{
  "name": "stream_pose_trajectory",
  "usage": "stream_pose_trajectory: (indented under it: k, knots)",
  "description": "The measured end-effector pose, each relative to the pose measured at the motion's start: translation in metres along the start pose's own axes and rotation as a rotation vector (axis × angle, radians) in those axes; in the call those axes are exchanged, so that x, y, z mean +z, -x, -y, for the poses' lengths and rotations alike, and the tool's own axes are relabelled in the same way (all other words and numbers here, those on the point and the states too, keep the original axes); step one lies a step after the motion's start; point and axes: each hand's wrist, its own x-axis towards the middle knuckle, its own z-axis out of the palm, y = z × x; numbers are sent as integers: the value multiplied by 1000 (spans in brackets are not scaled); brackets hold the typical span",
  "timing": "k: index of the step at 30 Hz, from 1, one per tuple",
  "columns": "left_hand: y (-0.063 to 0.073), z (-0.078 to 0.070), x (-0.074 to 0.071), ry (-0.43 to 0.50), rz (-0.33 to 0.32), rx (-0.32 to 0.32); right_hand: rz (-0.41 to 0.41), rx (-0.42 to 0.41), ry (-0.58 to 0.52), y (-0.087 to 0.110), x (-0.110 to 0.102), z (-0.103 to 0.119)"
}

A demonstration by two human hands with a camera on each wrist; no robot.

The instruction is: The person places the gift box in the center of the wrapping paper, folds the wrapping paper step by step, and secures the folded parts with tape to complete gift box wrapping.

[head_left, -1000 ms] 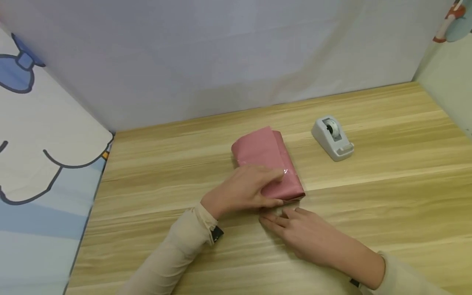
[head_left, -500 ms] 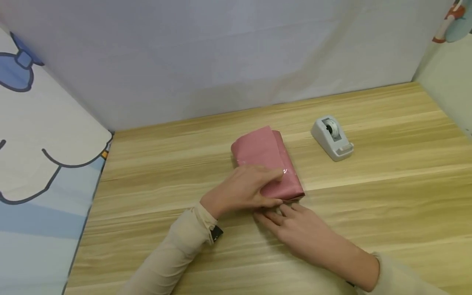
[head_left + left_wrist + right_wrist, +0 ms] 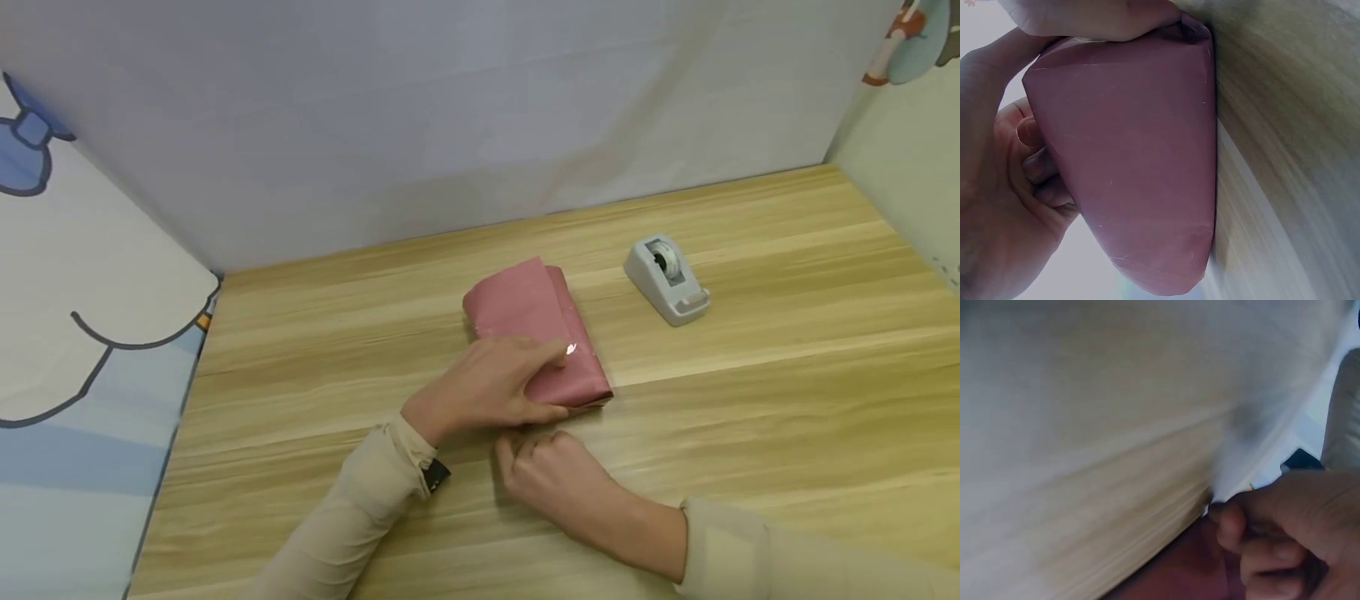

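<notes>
Leftward and slightly lower in the head view, the right hand [image 3: 558, 483] has shifted from half a second ago, its fingers now more curled, while the pink wrapped package [image 3: 521, 304] keeps its place at the centre of the frame. Its near end sits just above that hand; whether the right fingertips pinch any paper, I cannot tell. The left hand [image 3: 483, 383] grips the package, fingers over the top and thumb along the near end, apparently to steady it and hold that folded end closed. Lying flat on the wood-grain table [image 3: 750, 400], the package seems well supported against pressing. The grey tape dispenser [image 3: 666, 279] stands right of centre, apart from both hands, probably leaving them working room.
</notes>
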Motion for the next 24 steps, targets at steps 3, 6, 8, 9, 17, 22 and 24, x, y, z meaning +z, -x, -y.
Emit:
stream_pose_trajectory:
  k: [3, 6, 8, 9, 17, 22, 24]
  knots:
    - [0, 0, 0, -1, 5, -6, -43, 1, 49, -3, 3, 3]
    - [1, 1, 0, -4, 5, 1, -69, -8, 56, -5, 4, 3]
    - [1, 1, 1, -2, 1, 13, -84, -17, 40, -5, 4, 1]
    - [2, 1, 1, -1, -1, 21, -96, -19, 35, -5, 4, 0]
    - [1, 2, 2, 6, -39, 72, -59, -40, -53, 1, -12, -6]
    - [0, 1, 2, 9, -45, 83, 140, -100, -151, 14, -23, -3]
    - [0, 0, 1, 9, -45, 81, 169, -104, -178, 17, -25, -2]
